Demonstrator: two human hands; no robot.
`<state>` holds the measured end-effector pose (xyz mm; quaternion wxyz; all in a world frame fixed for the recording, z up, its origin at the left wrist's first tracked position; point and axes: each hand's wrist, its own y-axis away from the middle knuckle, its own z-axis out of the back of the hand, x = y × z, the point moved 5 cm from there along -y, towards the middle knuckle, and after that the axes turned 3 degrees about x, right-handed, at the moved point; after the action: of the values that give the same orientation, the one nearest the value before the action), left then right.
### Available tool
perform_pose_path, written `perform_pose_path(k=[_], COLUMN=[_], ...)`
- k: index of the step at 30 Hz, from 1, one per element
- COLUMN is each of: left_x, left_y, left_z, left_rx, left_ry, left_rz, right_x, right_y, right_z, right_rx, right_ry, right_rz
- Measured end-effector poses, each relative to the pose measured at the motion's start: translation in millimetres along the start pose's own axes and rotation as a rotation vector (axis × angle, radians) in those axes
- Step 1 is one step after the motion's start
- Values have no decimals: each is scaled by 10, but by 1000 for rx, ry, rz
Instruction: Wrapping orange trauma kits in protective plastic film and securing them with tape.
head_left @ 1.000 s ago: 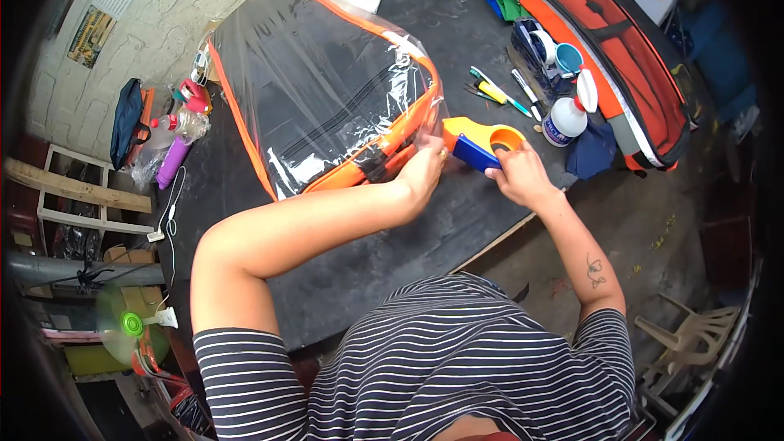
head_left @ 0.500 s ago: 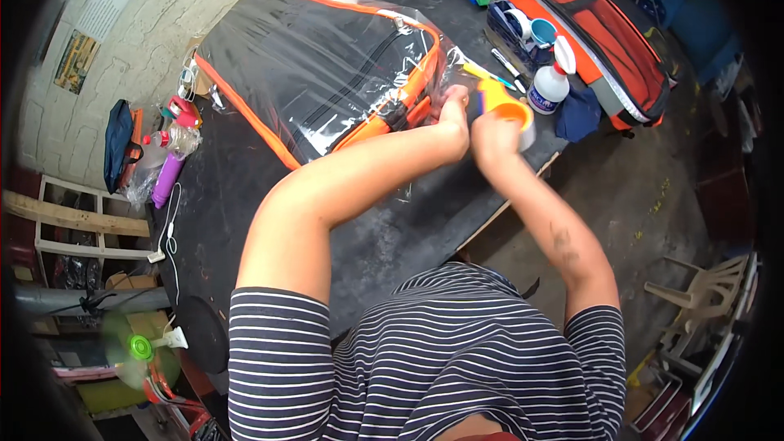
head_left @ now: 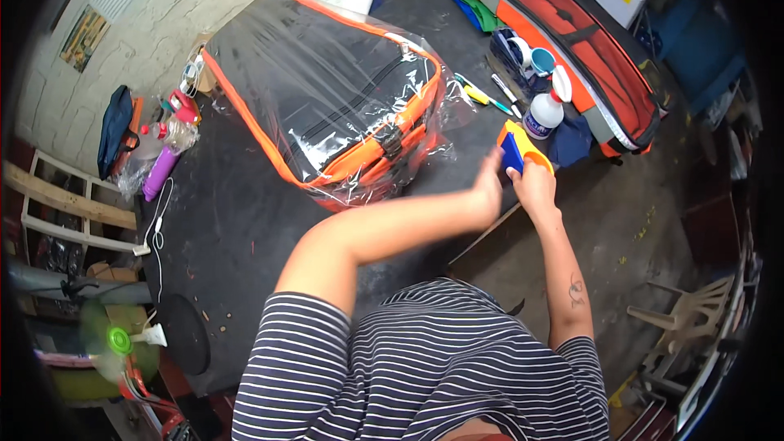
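My right hand (head_left: 536, 187) is closed around a yellow, orange and blue tape dispenser (head_left: 516, 135) near the right edge of the table. Just left of its blue part is my left hand (head_left: 487, 185), somewhat blurred, its fingers stretched out and nothing visible in them. Whether the left fingertips touch the dispenser I cannot tell. A black bag with orange trim (head_left: 327, 98) lies farther left under clear plastic wrap, apart from both hands. The wrap bunches loosely at the bag's right and near sides.
Beyond the dispenser stand a white spray bottle (head_left: 544, 112) and several pens (head_left: 483, 96). A second orange-and-black bag (head_left: 576, 49) lies at the far right. On the left are a purple bottle (head_left: 162, 173), a white cord (head_left: 158, 233) and a spinning fan (head_left: 119, 340).
Both hands have moved right and nearer, away from the wrapped bag. My left hand has left the plastic at the bag's right end; the dispenser has come along in my right hand.
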<state>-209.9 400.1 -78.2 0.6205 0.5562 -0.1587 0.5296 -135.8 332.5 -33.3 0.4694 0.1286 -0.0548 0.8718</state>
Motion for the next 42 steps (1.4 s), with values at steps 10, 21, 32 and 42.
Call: perform_pose_path(k=[10,21,32,42], left_x=[1130,1755,1800,1404], left_y=[2331,1871,2123,2320], left_z=[-458,-917,-989,-1185], left_rx=[-916,-956,-708,-1017], left_ry=[1118,967,1227,1199], left_rz=[137,274,395,428], right_x=[92,1612,1013,1640], right_y=[-659,524,-302,11], right_z=[-391,-616,-35,335], right_rx=[-317,-201,-340,-463], right_ry=[-28,-896,-1476,-1104], right_rz=[343,521,446,650])
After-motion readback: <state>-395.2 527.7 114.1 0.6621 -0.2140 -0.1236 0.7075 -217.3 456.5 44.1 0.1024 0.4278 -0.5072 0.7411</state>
